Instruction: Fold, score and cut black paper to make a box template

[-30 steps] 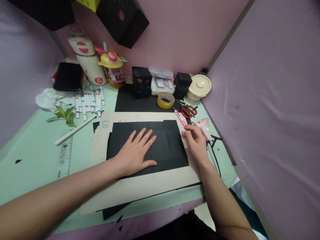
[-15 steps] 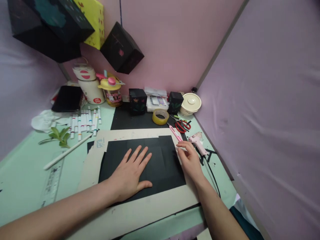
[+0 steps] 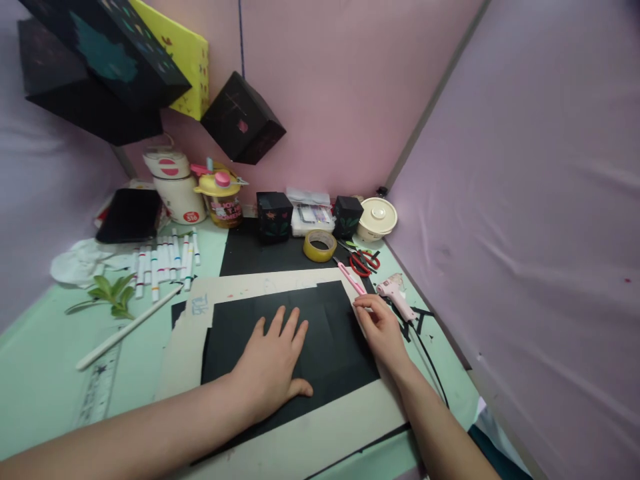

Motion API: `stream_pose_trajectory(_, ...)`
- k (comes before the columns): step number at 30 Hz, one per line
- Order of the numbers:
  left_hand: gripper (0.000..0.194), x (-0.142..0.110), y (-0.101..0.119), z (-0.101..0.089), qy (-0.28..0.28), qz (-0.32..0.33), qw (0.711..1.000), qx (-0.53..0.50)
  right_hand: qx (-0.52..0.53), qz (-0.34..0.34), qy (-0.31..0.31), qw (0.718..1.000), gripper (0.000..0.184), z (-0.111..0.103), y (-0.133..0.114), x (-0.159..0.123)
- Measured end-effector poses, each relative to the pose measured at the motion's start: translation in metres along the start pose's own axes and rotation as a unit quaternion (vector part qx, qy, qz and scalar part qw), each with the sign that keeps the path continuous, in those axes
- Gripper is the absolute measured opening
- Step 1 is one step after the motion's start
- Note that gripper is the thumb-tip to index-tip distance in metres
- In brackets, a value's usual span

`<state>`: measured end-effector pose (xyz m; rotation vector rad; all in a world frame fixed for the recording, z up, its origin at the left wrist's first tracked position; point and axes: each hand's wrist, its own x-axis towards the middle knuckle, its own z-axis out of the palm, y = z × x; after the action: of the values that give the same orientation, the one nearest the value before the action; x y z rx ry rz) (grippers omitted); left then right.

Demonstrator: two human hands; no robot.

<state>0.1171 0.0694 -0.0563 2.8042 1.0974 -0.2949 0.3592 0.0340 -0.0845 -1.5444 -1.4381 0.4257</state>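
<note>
My left hand (image 3: 273,363) lies flat with its fingers spread on a sheet of black paper (image 3: 320,333). The sheet rests on a pale board (image 3: 295,443) marked with blue writing. Along the sheet's right edge, my right hand (image 3: 383,330) is curled, thumb and fingers drawn together. Whatever may sit between those fingertips is hidden from me. Just beyond them lies a pink utility knife (image 3: 351,278), its blade end pointing away. To the right of that hand is a pink glue gun (image 3: 397,297) with a black cord.
Red-handled scissors (image 3: 364,263) and a yellow tape roll (image 3: 320,246) lie behind the board. Several markers (image 3: 163,260), a leafy sprig (image 3: 107,293), a white stick (image 3: 130,327) and a clear ruler (image 3: 100,383) are on the left. A black box (image 3: 244,120) hangs above.
The camera view has tilted up slightly, so the table things sit lower in the picture. Both hands keep nearly the same places, the left still flat on the black paper.
</note>
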Motion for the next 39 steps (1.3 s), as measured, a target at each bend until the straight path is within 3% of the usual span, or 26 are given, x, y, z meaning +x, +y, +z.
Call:
stream_pose_trajectory(6,0.108,-0.004,0.004,0.002,0.0,0.006,1.0,-0.016,-0.025,-0.005,-0.007,1.0,0.012,0.002,0.011,-0.005)
stream_pose_trajectory(9,0.109,-0.005,0.004,0.002,-0.014,0.01,0.999,-0.029,-0.054,-0.013,-0.025,0.998,0.012,-0.001,0.005,-0.001)
stream_pose_trajectory(12,0.109,-0.006,0.004,0.003,-0.013,0.007,0.999,-0.033,-0.084,-0.062,-0.09,0.99,0.014,-0.001,-0.021,0.013)
stream_pose_trajectory(15,0.109,-0.007,0.004,0.004,0.0,0.005,1.0,-0.031,-0.1,-0.162,-0.186,0.964,0.014,0.013,-0.067,0.035)
stream_pose_trajectory(18,0.109,-0.007,0.005,0.003,-0.005,0.005,0.999,-0.033,-0.123,-0.265,-0.305,0.906,0.02,0.055,-0.116,0.061)
stream_pose_trajectory(22,0.109,-0.007,0.006,0.004,-0.013,0.003,0.999,-0.029,-0.192,-0.374,-0.389,0.82,0.022,0.146,-0.163,0.09)
stream_pose_trajectory(24,0.109,-0.009,0.007,0.005,-0.013,0.004,1.0,-0.02,-0.255,-0.404,-0.403,0.781,0.022,0.193,-0.176,0.099)
stream_pose_trajectory(26,0.108,-0.011,0.006,0.004,0.003,0.008,1.0,-0.012,-0.345,-0.436,-0.408,0.724,0.023,0.232,-0.183,0.102)
stream_pose_trajectory(29,0.113,-0.016,0.004,0.0,0.046,0.016,0.999,-0.014,-0.365,-0.443,-0.421,0.702,0.022,0.267,-0.189,0.098)
stream_pose_trajectory(32,0.117,-0.018,0.002,-0.004,0.053,0.021,0.998,-0.029,-0.367,-0.438,-0.421,0.704,0.026,0.274,-0.194,0.093)
stream_pose_trajectory(34,0.113,-0.017,0.002,-0.005,0.022,0.02,0.999,-0.036,-0.354,-0.434,-0.397,0.727,0.026,0.266,-0.194,0.094)
stream_pose_trajectory(36,0.108,-0.013,0.003,-0.002,-0.013,0.012,0.999,-0.039,-0.311,-0.421,-0.337,0.783,0.022,0.245,-0.191,0.101)
stream_pose_trajectory(39,0.107,-0.008,0.004,0.002,-0.018,0.001,0.999,-0.042,-0.192,-0.355,-0.228,0.886,0.01,0.194,-0.173,0.115)
